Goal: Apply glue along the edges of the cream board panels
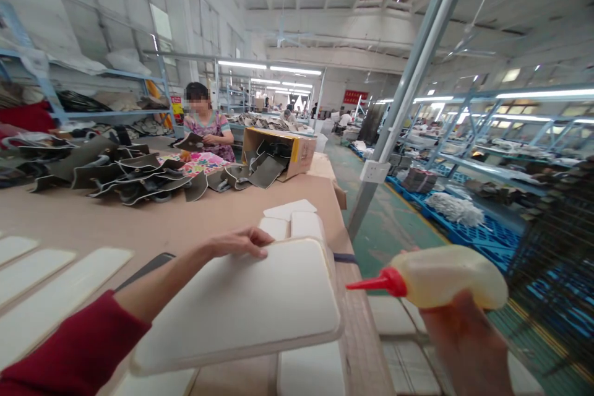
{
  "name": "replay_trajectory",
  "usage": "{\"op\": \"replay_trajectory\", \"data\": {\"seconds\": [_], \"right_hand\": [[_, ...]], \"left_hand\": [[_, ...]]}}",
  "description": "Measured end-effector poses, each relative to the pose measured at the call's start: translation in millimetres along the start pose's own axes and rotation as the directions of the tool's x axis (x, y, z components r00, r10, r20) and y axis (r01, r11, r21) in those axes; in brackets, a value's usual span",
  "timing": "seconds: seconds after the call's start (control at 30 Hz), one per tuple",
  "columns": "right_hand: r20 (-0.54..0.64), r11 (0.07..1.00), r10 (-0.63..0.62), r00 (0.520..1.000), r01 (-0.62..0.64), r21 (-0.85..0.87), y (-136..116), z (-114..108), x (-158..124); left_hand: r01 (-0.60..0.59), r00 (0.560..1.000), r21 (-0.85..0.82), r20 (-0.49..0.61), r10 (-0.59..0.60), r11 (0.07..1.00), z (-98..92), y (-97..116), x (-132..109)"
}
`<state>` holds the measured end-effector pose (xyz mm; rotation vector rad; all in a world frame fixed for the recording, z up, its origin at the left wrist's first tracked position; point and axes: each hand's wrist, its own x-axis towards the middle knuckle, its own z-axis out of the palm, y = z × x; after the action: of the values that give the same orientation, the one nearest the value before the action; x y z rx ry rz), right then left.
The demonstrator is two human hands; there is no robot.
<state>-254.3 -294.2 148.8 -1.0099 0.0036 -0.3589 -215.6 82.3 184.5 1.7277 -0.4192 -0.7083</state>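
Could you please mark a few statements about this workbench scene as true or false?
1. The right hand holds a bottle with a red nozzle. True.
2. The nozzle points right. False: it points left, toward the white panel.
3. The left hand grasps the panel's far edge. True.
4. The box stands upright and shut. False: it lies on its side, open, with dark pieces spilling out.
5. A person is at the far end of the table. True.
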Motion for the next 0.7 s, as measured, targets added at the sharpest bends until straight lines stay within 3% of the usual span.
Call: {"op": "replay_trajectory", "data": {"seconds": [0.2, 0.5, 0.7], "right_hand": [[0.037, 0.999, 0.051, 0.998, -0.051, 0.002, -6, 24, 6], [0.002, 0.991, 0.123, 0.992, -0.123, -0.052, -10, 29, 1], [0.037, 0.992, 0.126, 0.991, -0.125, -0.026, -8, 15, -4]], "left_hand": [[0.045, 0.996, 0.014, 0.082, -0.046, 0.999, 4.2, 14, -12], [0.069, 0.989, -0.002, 0.134, -0.068, 0.998, 11.0, 25, -22], [0.085, 0.986, -0.019, 0.144, -0.082, 0.996, 13.5, 26, -23]]}}
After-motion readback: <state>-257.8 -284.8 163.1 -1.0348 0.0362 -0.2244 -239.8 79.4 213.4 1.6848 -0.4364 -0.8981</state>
